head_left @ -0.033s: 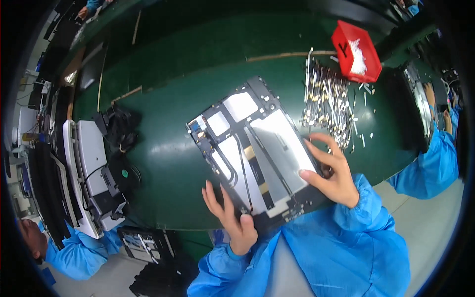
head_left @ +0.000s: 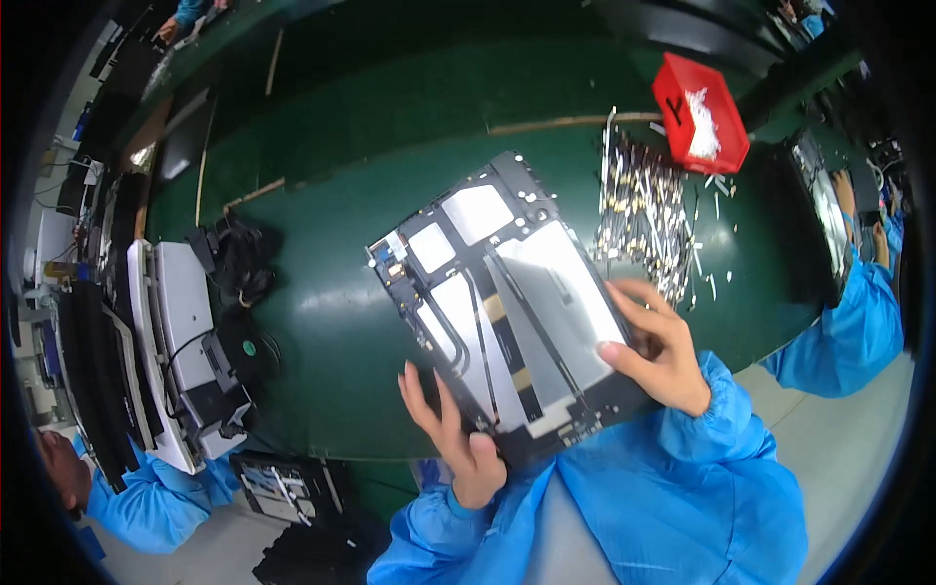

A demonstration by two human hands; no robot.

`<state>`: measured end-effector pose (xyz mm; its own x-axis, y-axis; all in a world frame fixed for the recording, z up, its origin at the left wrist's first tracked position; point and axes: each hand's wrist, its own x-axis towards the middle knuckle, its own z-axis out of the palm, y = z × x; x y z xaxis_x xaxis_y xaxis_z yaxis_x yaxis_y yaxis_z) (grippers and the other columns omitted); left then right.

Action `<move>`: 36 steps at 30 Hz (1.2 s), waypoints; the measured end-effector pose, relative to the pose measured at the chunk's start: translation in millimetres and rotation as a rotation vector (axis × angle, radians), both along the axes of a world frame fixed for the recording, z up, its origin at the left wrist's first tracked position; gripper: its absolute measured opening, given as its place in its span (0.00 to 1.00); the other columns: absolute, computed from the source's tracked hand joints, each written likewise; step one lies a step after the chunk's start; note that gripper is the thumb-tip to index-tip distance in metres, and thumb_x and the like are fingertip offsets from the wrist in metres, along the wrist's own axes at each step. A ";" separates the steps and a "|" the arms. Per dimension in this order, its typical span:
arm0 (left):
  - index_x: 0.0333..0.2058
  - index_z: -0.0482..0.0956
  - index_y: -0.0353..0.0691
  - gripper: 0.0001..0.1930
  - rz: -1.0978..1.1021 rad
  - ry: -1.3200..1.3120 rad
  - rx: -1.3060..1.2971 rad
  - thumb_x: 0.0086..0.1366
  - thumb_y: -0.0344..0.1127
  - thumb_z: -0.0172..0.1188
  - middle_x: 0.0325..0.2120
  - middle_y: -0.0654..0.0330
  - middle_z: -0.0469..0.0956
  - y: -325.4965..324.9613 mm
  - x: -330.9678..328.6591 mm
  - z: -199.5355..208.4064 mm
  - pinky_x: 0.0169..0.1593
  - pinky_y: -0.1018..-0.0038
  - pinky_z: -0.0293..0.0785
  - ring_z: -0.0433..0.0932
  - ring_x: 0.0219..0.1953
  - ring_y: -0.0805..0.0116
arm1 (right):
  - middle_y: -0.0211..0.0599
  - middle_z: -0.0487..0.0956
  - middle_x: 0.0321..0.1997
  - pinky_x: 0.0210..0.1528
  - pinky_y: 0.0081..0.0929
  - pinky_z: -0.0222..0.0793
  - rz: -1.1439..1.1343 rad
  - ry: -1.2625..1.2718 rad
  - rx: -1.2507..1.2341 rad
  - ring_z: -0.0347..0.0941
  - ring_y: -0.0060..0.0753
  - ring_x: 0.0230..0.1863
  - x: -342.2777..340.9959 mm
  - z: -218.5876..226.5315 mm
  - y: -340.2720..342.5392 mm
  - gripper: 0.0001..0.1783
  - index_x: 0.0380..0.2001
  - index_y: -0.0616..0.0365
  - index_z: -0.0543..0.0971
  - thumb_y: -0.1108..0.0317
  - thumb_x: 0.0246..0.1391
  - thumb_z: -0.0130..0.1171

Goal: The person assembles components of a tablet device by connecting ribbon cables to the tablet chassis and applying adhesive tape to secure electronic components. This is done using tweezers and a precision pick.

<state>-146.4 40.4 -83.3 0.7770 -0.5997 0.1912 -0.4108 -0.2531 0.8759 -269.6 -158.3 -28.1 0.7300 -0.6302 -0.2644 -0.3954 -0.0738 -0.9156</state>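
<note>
A flat opened tablet-like panel [head_left: 556, 278] is held tilted over the near edge of the green table. Its upper face shows silver-white plates, a black frame, dark ribbon cables and small connectors. My right hand [head_left: 668, 351] grips the right edge, thumb on the face and fingers curled around the side. At the lower left edge, my left hand [head_left: 456, 444] holds the panel between thumb and fingers. The underside and the parts of the fingers beneath it are hidden.
A heap of thin flex-cable strips [head_left: 648, 210] lies right of the panel, below a red bin [head_left: 717, 107] holding white pieces. Black cables [head_left: 234, 258] and white casings [head_left: 180, 331] stand at left. Co-workers in blue sleeves [head_left: 843, 331] sit on both sides.
</note>
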 end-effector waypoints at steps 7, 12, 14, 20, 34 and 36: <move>0.60 0.57 0.28 0.41 0.068 -0.213 -0.379 0.67 0.63 0.24 0.62 0.42 0.50 -71.3 95.5 32.9 0.66 0.59 0.43 0.50 0.65 0.49 | 0.32 0.75 0.40 0.43 0.15 0.64 -0.225 -0.392 0.090 0.69 0.17 0.37 66.8 42.1 -68.6 0.36 0.60 0.62 0.64 0.65 0.47 0.61; 0.57 0.62 0.30 0.36 0.212 -0.359 -0.294 0.69 0.59 0.28 0.59 0.44 0.56 -69.3 131.8 8.7 0.64 0.58 0.47 0.53 0.63 0.47 | 0.34 0.75 0.48 0.44 0.18 0.71 -0.172 -0.397 0.182 0.74 0.19 0.39 163.4 37.5 -174.6 0.36 0.61 0.61 0.62 0.62 0.50 0.62; 0.57 0.62 0.30 0.33 0.169 -0.378 -0.230 0.69 0.56 0.31 0.59 0.45 0.57 -69.1 132.4 9.7 0.63 0.58 0.48 0.55 0.61 0.47 | 0.35 0.76 0.47 0.43 0.18 0.72 -0.133 -0.410 0.193 0.75 0.20 0.38 195.9 21.6 -215.7 0.37 0.62 0.61 0.61 0.62 0.50 0.62; 0.55 0.67 0.36 0.31 0.157 -0.331 -0.153 0.69 0.56 0.33 0.58 0.47 0.58 -69.6 140.5 1.4 0.63 0.56 0.46 0.53 0.62 0.48 | 0.38 0.79 0.44 0.44 0.24 0.72 -0.266 -0.336 0.071 0.77 0.28 0.39 273.5 -46.2 -294.5 0.32 0.57 0.60 0.69 0.59 0.50 0.63; 0.52 0.71 0.34 0.33 0.145 -0.318 -0.188 0.70 0.56 0.26 0.58 0.47 0.60 -71.2 138.4 6.0 0.61 0.62 0.53 0.59 0.60 0.53 | 0.47 0.76 0.23 0.29 0.35 0.70 0.345 0.441 -0.949 0.74 0.45 0.26 72.8 38.3 -125.8 0.13 0.29 0.61 0.79 0.60 0.52 0.60; 0.52 0.71 0.34 0.32 0.133 -0.314 -0.217 0.71 0.55 0.27 0.57 0.48 0.60 -74.1 131.6 9.0 0.61 0.62 0.53 0.60 0.59 0.54 | 0.48 0.76 0.23 0.30 0.37 0.70 0.263 0.613 -0.907 0.75 0.46 0.28 38.4 19.7 -112.4 0.15 0.27 0.61 0.79 0.58 0.51 0.61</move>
